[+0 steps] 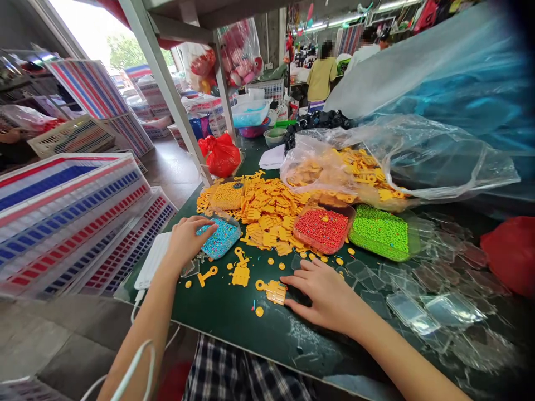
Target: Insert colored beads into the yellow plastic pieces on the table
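Yellow piece (276, 292) on the desk (225, 328), held by the right hand's (324, 289) fingers — left hand (188, 240) at blue beads (220, 238), grip unclear.

Daylight glares through the upper-left opening, the right edge darkens, and straight lines stretch toward the borders.

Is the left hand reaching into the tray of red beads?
No, the left hand is over the tray of blue beads.

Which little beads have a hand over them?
The blue beads: the left hand is over them. No hand is over the red beads, green beads or yellow beads.
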Demonstrator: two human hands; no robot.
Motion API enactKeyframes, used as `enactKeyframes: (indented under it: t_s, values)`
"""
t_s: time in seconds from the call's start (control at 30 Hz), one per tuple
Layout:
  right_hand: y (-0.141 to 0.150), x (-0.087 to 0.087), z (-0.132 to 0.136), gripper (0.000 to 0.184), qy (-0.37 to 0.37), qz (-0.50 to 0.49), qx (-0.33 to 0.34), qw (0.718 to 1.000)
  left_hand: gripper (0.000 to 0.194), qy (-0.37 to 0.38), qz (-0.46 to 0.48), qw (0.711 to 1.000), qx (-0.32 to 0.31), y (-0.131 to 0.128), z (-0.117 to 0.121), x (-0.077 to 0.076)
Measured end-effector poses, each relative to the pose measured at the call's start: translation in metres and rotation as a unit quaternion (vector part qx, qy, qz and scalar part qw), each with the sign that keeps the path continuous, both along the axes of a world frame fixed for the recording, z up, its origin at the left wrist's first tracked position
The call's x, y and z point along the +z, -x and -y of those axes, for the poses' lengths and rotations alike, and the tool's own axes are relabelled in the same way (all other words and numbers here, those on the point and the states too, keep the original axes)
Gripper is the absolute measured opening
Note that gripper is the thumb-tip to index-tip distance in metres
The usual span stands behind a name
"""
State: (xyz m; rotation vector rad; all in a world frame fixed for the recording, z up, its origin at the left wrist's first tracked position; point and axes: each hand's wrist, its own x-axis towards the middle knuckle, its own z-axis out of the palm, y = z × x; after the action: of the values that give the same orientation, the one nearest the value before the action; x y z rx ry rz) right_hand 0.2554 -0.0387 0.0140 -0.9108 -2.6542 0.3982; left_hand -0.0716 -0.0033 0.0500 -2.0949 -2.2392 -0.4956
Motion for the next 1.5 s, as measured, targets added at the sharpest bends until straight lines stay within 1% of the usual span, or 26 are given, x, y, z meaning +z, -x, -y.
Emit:
enactKeyframes:
  t_s: [0.1, 0.2, 0.27, 0.37, 0.43, 0.5, 0.67, 0.8, 0.97, 1.1, 1.17, 1.23, 1.37, 1.43, 1.5]
  values:
    - [0.000, -0.003, 0.000, 0.033, -0.005, -0.003, -0.002, 1.000, 0.035, -0.002, 0.008, 0.999, -0.037, 0.002, -0.036, 0.014]
    - [-0.001, -0.006, -0.002, 0.034, -0.014, -0.011, -0.009, 1.000, 0.034, 0.021, -0.071, 0.993, -0.088, -0.003, -0.074, 0.023]
    - [-0.001, -0.007, -0.004, 0.035, -0.020, -0.013, -0.014, 1.000, 0.031, 0.048, -0.120, 0.986, -0.108, -0.009, -0.094, 0.022]
    - [-0.002, -0.007, -0.004, 0.036, -0.017, -0.009, -0.022, 1.000, 0.021, 0.060, -0.141, 0.982, -0.112, -0.016, -0.113, 0.015]
    - [-0.001, -0.006, -0.004, 0.035, -0.010, -0.005, -0.025, 1.000, 0.017, 0.058, -0.145, 0.981, -0.116, -0.018, -0.117, 0.012]
    - [-0.001, -0.005, -0.003, 0.034, -0.001, 0.003, -0.024, 1.000, 0.016, 0.049, -0.147, 0.980, -0.123, -0.019, -0.116, 0.012]
    - [0.001, -0.002, -0.003, 0.031, 0.020, 0.024, -0.027, 0.999, 0.016, 0.032, -0.148, 0.977, -0.152, -0.022, -0.109, 0.021]
    - [0.001, 0.002, -0.003, 0.028, 0.026, 0.032, -0.035, 0.999, 0.019, 0.033, -0.143, 0.976, -0.160, -0.024, -0.104, 0.025]
    - [0.000, 0.003, -0.002, 0.026, 0.007, 0.026, -0.031, 0.999, 0.018, 0.058, -0.119, 0.976, -0.175, -0.019, -0.099, 0.023]
    - [0.000, 0.002, -0.002, 0.025, 0.009, 0.021, -0.030, 0.999, 0.018, 0.106, -0.094, 0.975, -0.173, -0.007, -0.099, 0.024]
    - [0.000, 0.000, -0.002, 0.026, 0.014, 0.017, -0.029, 0.999, 0.020, 0.127, -0.080, 0.975, -0.161, -0.001, -0.103, 0.029]
    - [-0.001, -0.001, -0.002, 0.027, 0.019, 0.012, -0.029, 0.999, 0.026, 0.131, -0.072, 0.979, -0.137, 0.006, -0.109, 0.035]
    - [-0.001, -0.007, -0.003, 0.030, 0.024, 0.005, -0.033, 0.999, 0.037, 0.109, -0.089, 0.989, -0.045, 0.018, -0.122, 0.047]
    - [-0.001, -0.009, -0.002, 0.031, 0.021, 0.002, -0.032, 0.999, 0.033, 0.116, -0.107, 0.987, -0.008, 0.020, -0.127, 0.047]
    - [-0.001, -0.011, -0.002, 0.030, 0.015, -0.003, -0.027, 1.000, 0.023, 0.141, -0.123, 0.982, 0.008, 0.020, -0.132, 0.044]
